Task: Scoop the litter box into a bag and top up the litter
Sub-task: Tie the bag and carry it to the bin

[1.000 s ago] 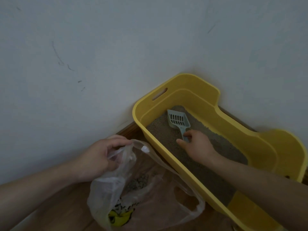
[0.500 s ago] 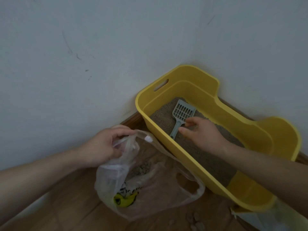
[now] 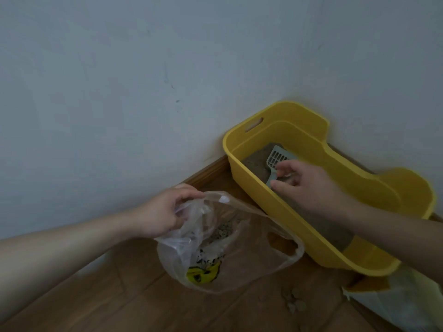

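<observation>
Left grip [image 3: 165,213] pinched closed, right grip [image 3: 309,185] fingers loosely curled, both forearms extended

Yellow litter box [image 3: 282,207], pale grey-blue scoop [image 3: 276,159]

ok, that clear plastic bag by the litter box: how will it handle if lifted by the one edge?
The plastic bag looks thin and wrinkled, so likely floppy; the mouth probably collapses where the left hand isn't holding it. The litter clumps inside should pull it down and make it sag. The film may be slippery, so a bunched grip seems safer.
</observation>
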Demonstrator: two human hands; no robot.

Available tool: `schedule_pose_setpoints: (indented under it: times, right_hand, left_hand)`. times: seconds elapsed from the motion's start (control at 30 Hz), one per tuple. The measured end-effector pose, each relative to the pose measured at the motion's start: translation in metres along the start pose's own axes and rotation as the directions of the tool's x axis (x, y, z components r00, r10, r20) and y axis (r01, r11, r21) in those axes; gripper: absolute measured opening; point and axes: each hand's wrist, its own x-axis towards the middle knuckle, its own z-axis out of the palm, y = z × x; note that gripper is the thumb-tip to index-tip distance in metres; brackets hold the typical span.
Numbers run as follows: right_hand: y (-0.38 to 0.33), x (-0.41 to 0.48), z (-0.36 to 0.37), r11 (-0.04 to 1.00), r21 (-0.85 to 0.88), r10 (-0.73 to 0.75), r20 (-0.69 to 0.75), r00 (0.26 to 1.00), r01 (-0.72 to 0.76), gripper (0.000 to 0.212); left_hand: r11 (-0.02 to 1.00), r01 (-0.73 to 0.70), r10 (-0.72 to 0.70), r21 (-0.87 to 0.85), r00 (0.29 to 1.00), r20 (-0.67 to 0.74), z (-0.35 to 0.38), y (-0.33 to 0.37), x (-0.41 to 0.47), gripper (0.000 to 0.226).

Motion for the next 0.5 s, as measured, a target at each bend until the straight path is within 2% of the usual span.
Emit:
schedule_pose_setpoints:
  times: [0.23, 0.5]
  right_hand:
    - [-0.031, -0.008, 0.019, 0.994, 0.035, -0.104, 0.079, 0.991, 0.102, 0.046]
    - [-0.025, -0.004, 0.056, 0.990, -0.084, -0.072, 0.385, 0.920, 0.113, 0.048]
  left_hand:
    - [0.997, -0.031, 0.032, 0.065, 0.999, -0.013, -0.009, -0.004, -0.016, 0.061]
    - [0.997, -0.010, 0.015, 0.075, 0.998, -0.065, -0.012, -0.012, -0.021, 0.061]
